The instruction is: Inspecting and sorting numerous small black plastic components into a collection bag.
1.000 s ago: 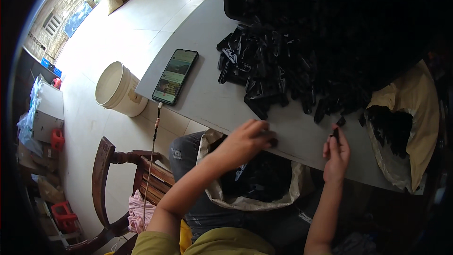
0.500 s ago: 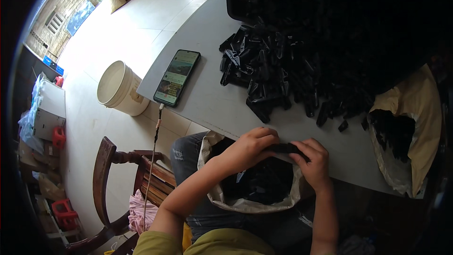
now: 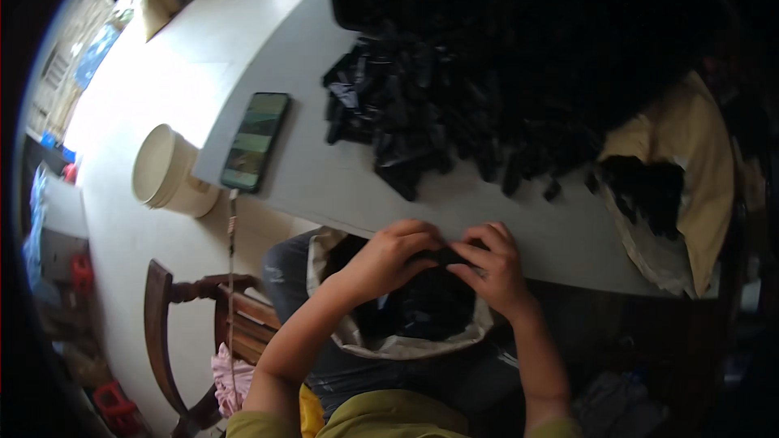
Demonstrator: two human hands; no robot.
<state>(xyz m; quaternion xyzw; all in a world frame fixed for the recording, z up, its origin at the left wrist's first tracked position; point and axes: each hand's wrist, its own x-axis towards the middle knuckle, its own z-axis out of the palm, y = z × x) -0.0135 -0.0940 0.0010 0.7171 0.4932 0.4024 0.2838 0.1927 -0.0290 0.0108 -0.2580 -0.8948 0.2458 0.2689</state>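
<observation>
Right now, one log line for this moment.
left hand: at dark piece, grip blurred | right hand: at same piece, grip blurred | below hands: open sack, black parts inside | table: black pile, phone

Olive-green shirt (image 3: 398, 416) with short sleeves (image 3: 261, 425), dark grey jeans (image 3: 357, 370) with a pale worn patch (image 3: 274, 275) on the left leg; left hand (image 3: 396, 251) and right hand (image 3: 493, 266) bare

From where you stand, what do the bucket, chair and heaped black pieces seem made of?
The bucket looks like smooth off-white plastic, with a banded rim. The chair seems dark, polished wood, with a turned rail and slats. The black pieces may be plastic, given glossy highlights; blur leaves this open.
</observation>
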